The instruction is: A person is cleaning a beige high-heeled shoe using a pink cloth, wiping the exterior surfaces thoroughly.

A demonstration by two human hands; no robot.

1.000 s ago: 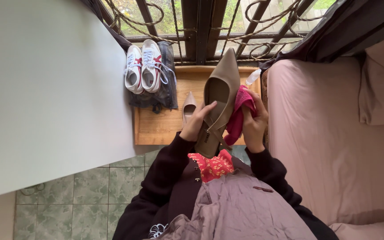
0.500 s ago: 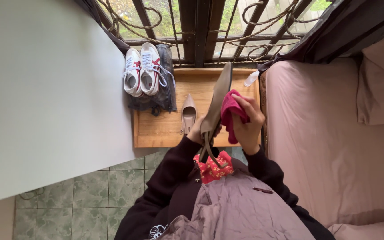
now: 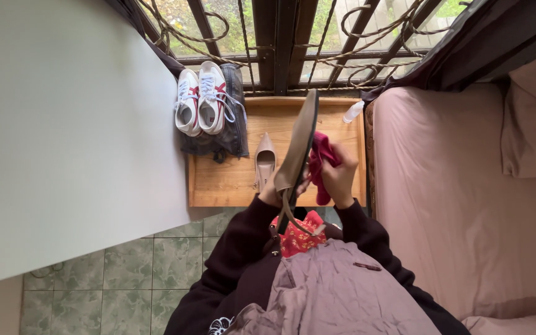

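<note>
Green floor tiles lay below, with white sneakers on a wooden stand. Her left hand gripped the smooth tan shoe, turned on edge. Her right hand pinched a soft pink cloth against it. Small, gentle rubs would have worked best.

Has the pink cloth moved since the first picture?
Yes. The pink cloth in the right hand went down and left, away from the white bottle on the wooden table.

the tan shoe hides most of the left hand.
</note>
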